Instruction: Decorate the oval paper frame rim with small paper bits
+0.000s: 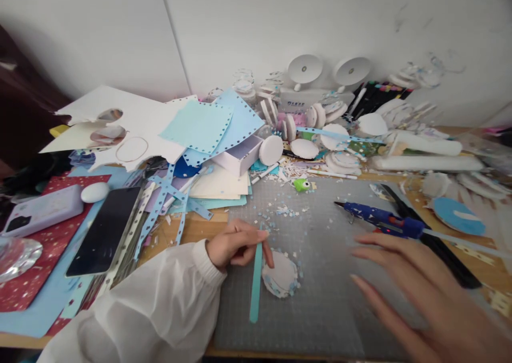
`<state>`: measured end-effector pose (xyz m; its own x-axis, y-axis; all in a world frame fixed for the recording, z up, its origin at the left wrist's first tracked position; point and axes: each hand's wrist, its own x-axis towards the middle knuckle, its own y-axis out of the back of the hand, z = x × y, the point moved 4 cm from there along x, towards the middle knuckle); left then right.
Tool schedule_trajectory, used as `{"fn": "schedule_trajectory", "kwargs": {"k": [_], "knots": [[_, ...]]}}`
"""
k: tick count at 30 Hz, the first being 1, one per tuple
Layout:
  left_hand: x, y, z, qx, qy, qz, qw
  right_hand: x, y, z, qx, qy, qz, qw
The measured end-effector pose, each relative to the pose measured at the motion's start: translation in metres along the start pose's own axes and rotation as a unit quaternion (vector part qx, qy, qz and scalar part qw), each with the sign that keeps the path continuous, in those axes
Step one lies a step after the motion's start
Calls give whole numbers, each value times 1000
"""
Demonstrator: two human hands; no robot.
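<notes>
One strip (256,291) is pinched in the left hand (237,243), at nine o'clock from the disc (282,269). Blue bits (295,287) already dot the disc; the strip seems not on yet. At three o'clock, the right hand (428,291) is wide, holding nothing.

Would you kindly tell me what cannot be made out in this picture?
All in the head view:
- Teal strip: a stretch near its top is hidden by the left hand.
- Right hand: blurred, its wrist cut off by the lower right edge.
- Lettering on the white box: too small to read.
- Clear round object: cut off by the left edge.
</notes>
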<state>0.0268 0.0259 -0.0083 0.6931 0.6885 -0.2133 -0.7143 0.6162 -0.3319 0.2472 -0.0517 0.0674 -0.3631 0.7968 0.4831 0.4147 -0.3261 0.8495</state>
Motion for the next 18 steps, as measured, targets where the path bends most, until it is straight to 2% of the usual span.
{"fn": "schedule_trajectory", "kwargs": {"k": [2,4,7,9,14,16,18], "knots": [[0,1,-2,-11,10,19,1000,23,-12,-29,-7,88,-21,996],[0,3,-5,-30,14,36,999,41,-25,-49,-4,167,-16,986],[1,6,-8,-73,11,62,995,57,-45,-67,3,268,-5,963],[2,7,-9,-90,11,74,993,63,-56,-74,3,310,7,951],[1,4,-8,-61,1,70,996,65,-65,-76,-12,348,49,936],[1,4,-9,-47,-12,72,996,64,-60,-69,1,335,66,940],[2,5,-11,-29,-33,77,996,64,-54,-57,43,288,76,954]]}}
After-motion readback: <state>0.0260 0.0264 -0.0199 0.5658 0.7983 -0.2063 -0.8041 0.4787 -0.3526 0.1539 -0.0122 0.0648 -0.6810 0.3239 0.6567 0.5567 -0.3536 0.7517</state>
